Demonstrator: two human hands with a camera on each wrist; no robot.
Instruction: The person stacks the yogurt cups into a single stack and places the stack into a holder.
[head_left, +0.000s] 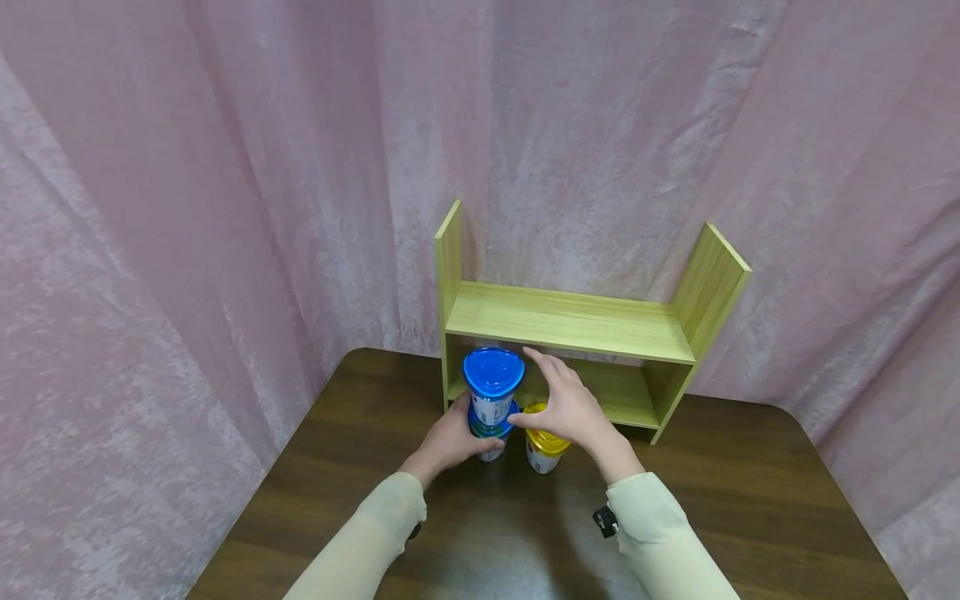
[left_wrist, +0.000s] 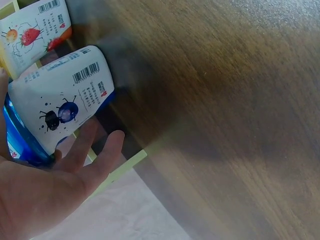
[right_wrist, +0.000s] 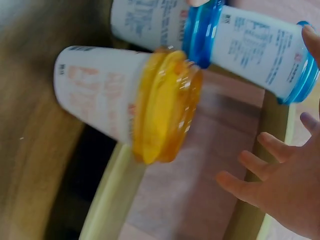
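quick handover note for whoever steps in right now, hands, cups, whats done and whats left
Left hand: holds the lower blue-lidded cup at its side.
Right hand: open, fingers spread, hovering over the yellow-lidded cup and close to the upper blue-lidded cup; whether a fingertip touches it is unclear.
Things: the two blue-lidded cups are stacked one on the other on the brown table, just in front of the green wooden shelf. The yellow-lidded cup stands beside the stack on the table.
Done: the two blue cups are stacked.
Left, judging by the layout: the yellow cup is unstacked; both shelf levels look bare.
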